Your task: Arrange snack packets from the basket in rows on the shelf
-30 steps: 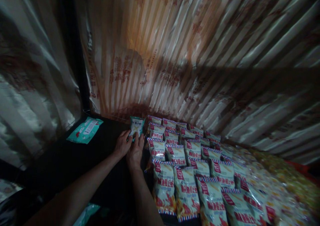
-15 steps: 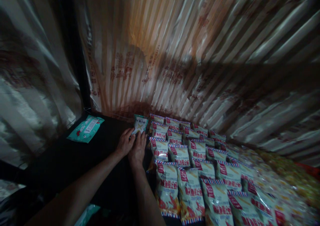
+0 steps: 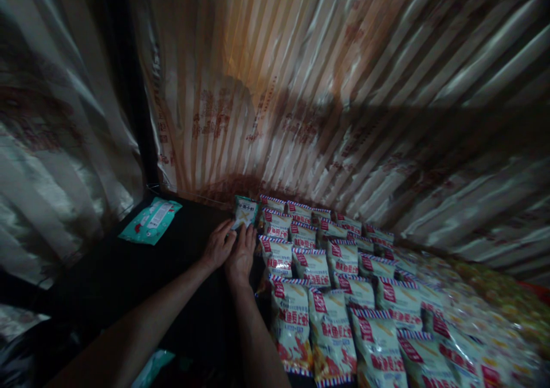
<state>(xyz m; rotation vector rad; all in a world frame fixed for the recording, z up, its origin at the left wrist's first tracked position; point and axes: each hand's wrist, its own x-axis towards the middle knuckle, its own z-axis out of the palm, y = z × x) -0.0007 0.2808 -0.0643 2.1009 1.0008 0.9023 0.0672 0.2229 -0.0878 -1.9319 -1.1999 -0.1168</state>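
Running along the foot of the pleated sheeting point(image 3: 275, 130), the back edge of the black counter point(image 3: 193, 213) meets a dark post point(image 3: 133, 90) at its left corner. From that corner the left edge slants toward the near side. A stretch of dark counter lies between the teal bag point(image 3: 150, 222) and the left forearm; on the right, the gap from the hands to the rows of striped packets point(image 3: 290, 325) is narrow.

The striped packets look plump and closed, lying in close rows with several overlapping; their printed fronts hide what is inside. Farther right, clear-wrapped packs point(image 3: 472, 313) let white and yellow spots show, and yellow-green packs point(image 3: 501, 293) lie beyond them, too dim to make out. The teal bag lies near the left edge, a pale label on its face. Another teal bag point(image 3: 152, 368) shows partly below the left forearm.

The small teal packet point(image 3: 246, 210) is by the back edge, just beside the striped rows, its printed front visible. The left hand point(image 3: 218, 246) has loosely bent fingers at its lower end; the right hand point(image 3: 240, 256) reaches over that end with fingers nearly straight and together. Whether either grips it or only presses, I cannot tell.
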